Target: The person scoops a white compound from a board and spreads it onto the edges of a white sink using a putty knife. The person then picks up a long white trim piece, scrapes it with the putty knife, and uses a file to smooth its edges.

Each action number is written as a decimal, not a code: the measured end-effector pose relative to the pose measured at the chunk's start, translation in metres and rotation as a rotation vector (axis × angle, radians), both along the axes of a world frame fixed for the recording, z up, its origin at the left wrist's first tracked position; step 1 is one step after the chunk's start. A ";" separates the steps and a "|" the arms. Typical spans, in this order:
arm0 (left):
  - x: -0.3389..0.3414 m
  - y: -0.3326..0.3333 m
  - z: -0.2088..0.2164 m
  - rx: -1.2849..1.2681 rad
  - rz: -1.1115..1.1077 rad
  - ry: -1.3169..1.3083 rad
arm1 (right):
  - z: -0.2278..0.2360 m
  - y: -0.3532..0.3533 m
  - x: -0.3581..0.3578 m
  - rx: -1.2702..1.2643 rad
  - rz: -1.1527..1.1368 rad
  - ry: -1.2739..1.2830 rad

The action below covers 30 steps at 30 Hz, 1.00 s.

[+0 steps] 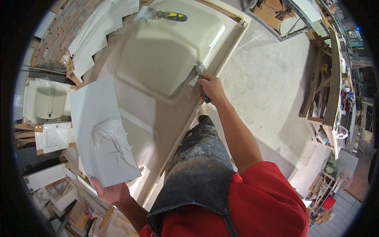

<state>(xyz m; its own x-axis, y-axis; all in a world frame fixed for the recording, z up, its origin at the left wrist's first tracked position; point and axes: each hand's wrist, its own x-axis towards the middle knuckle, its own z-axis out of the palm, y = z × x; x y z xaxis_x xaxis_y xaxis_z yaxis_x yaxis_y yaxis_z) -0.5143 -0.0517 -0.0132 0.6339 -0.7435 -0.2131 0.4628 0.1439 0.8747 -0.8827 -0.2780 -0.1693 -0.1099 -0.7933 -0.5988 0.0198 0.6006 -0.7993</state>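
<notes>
My left hand (pixel 112 192) grips the lower edge of a flat white board (pixel 92 106), its thumb on top. A smeared heap of white paste (pixel 107 136) lies on that board. In my right hand (pixel 212 89) is a small putty knife (pixel 205 96) with a dark handle. Its blade points away from me, at the right edge of a large cream basin-shaped form (pixel 158 59); whether it touches the surface I cannot tell. Farther off, a wider putty knife (pixel 171 16) with a black and yellow handle rests on the form.
A wooden strip (pixel 228 53) borders the form on the right. Beyond it stands a wooden rack (pixel 333 79), with a dark metal frame (pixel 282 37) at the far right. To the left are a small cream sink (pixel 50 102) and stacked boxes. My dark, stained apron (pixel 201 158) hangs close to the form's edge.
</notes>
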 end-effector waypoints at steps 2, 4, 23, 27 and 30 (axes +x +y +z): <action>0.000 0.005 0.000 -0.009 0.010 -0.033 | -0.002 -0.002 -0.001 0.017 0.040 0.000; -0.003 0.002 0.003 -0.069 -0.018 -0.004 | -0.006 -0.005 -0.007 0.034 0.074 0.011; 0.041 0.034 -0.031 0.190 -0.092 -0.848 | -0.011 0.036 0.015 0.072 0.168 0.036; 0.033 0.025 -0.014 0.062 -0.020 -0.162 | 0.011 0.044 0.021 0.094 0.152 0.011; 0.032 0.024 -0.013 0.008 0.053 -0.132 | 0.010 0.043 0.018 0.050 -0.095 -0.094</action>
<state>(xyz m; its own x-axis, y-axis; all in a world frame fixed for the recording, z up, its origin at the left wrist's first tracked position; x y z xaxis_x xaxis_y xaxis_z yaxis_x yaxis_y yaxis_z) -0.4822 -0.0275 -0.0261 0.6953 -0.7067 -0.1310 0.3360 0.1585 0.9284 -0.8646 -0.2353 -0.1592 -0.1250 -0.7508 -0.6485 0.1517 0.6315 -0.7604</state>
